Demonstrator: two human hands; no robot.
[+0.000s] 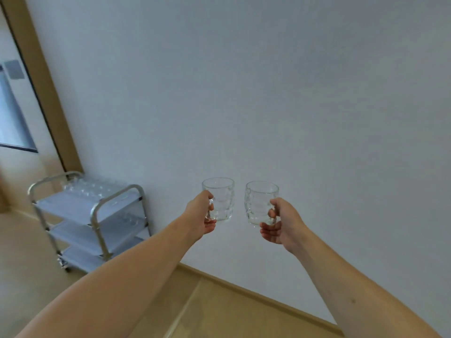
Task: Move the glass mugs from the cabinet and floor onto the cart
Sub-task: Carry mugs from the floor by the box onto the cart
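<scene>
While each hand [201, 215] [280, 223] holds a mug [220, 198] [260, 203], the cart [92, 211] stands well apart.

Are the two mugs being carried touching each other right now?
Apart. The head view shows a strip of white wall between the left mug, held by the left hand, and the right mug, held by the right hand.

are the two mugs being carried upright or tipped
Upright. The left mug and right mug have rims up, bases down, each held by its handle in the left hand and right hand.
</scene>
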